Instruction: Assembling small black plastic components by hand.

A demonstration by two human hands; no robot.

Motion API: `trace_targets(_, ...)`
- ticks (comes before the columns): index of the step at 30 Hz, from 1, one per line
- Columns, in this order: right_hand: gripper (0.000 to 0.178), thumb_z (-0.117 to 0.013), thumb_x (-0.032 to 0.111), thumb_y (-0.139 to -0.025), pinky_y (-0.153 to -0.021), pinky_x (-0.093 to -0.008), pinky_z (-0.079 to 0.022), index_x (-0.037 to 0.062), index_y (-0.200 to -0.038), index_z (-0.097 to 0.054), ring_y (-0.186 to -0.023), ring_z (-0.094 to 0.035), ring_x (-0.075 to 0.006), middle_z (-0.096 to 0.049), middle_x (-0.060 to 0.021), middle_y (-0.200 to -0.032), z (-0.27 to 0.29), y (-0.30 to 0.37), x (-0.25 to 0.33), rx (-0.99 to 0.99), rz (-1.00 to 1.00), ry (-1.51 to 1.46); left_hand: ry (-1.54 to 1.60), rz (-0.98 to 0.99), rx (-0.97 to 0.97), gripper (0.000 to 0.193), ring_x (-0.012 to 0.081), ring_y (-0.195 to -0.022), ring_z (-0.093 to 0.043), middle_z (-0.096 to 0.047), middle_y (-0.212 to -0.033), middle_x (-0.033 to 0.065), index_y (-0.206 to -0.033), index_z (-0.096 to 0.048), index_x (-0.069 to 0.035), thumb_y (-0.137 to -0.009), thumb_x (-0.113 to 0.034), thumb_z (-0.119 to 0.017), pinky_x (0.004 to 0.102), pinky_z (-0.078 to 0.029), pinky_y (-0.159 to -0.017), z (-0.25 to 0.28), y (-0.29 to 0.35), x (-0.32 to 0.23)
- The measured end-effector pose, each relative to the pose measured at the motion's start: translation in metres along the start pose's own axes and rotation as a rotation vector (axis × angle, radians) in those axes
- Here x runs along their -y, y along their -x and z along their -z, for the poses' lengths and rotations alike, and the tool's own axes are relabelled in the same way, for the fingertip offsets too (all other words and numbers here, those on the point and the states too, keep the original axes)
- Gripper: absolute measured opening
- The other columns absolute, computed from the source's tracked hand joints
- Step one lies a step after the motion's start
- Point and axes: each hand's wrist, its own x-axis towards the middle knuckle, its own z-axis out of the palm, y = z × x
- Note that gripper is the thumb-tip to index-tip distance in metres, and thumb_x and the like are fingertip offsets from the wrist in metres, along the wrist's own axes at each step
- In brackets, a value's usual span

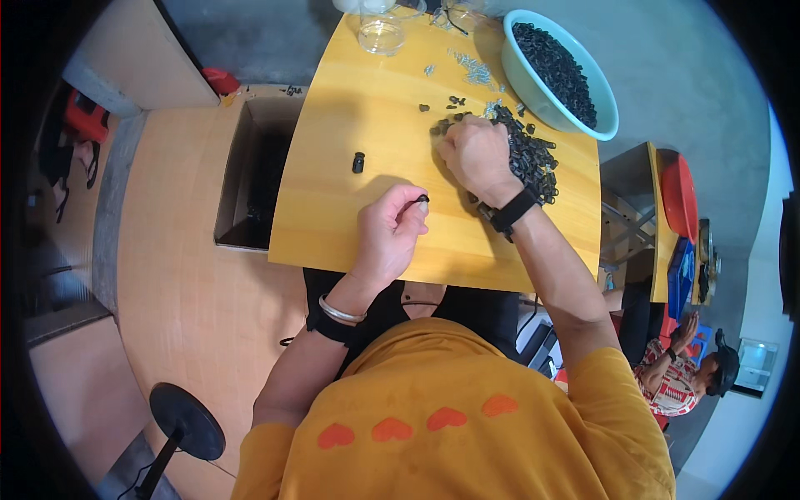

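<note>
My left hand [392, 233] is closed in a pinch near the table's front edge. A small black piece [422, 199] shows at its fingertips. My right hand [478, 157] reaches to the left side of a pile of small black plastic parts [533, 158], fingers curled down. Whatever those fingers grip is hidden beneath the hand. One black cylindrical part [358, 162] stands apart on the yellow table [321, 192], left of both hands. Small silver metal pieces [475, 71] lie scattered beyond the pile, with a few loose black bits [455, 102] between.
A light-blue basin [604, 117] full of black parts sits at the far right. Clear round containers [382, 37] stand at the back. An open cardboard box [237, 183] is left of the table. Another person [675, 387] sits at the right, near a red basin [679, 196].
</note>
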Motion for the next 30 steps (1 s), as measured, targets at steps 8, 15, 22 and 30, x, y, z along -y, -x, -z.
trace_targets(8,0.011,-0.062,0.012,-0.077,-0.065,-0.0260,-0.042,0.0009,-0.078,-0.064,-0.069,-0.055,-0.0107,-0.063,-0.0040,-0.075,0.049,0.019,0.019,0.189,-0.443,-1.135,0.044,0.094,-0.018,0.013,0.0101,-0.064,-0.058,-0.061,-0.079,0.0056,-0.098,-0.056,0.001,-0.087,-0.006,-0.052,0.0218,-0.046,-0.058,0.006,-0.003,-0.018)
trace_targets(15,0.008,-0.061,0.006,-0.080,-0.069,-0.0217,-0.042,0.0015,-0.086,-0.064,-0.071,-0.054,-0.0076,-0.062,-0.0019,-0.076,0.064,0.063,0.039,0.168,-0.535,-1.741,0.181,0.004,0.024,0.014,0.0118,-0.066,-0.059,-0.063,-0.084,0.0081,-0.098,-0.058,0.001,-0.087,-0.006,-0.053,0.0228,-0.048,-0.060,-0.007,0.015,-0.036)
trace_targets(22,0.007,-0.060,0.006,-0.081,-0.068,-0.0222,-0.042,0.0020,-0.086,-0.063,-0.068,-0.055,-0.0088,-0.062,-0.0023,-0.076,0.075,0.083,0.046,0.138,-0.536,-1.852,0.195,-0.083,0.042,0.013,0.0108,-0.066,-0.058,-0.063,-0.084,0.0073,-0.097,-0.059,0.001,-0.086,-0.007,-0.055,0.0222,-0.048,-0.060,-0.017,0.029,-0.044)
trace_targets(30,0.006,-0.060,0.005,-0.081,-0.067,-0.0238,-0.044,0.0018,-0.086,-0.063,-0.067,-0.055,-0.0092,-0.062,-0.0035,-0.076,0.072,0.096,0.050,0.112,-0.550,-1.897,0.189,-0.111,0.029,0.011,0.0078,-0.064,-0.059,-0.062,-0.078,0.0037,-0.094,-0.059,0.000,-0.086,-0.007,-0.056,0.0183,-0.046,-0.056,-0.019,0.035,-0.040)
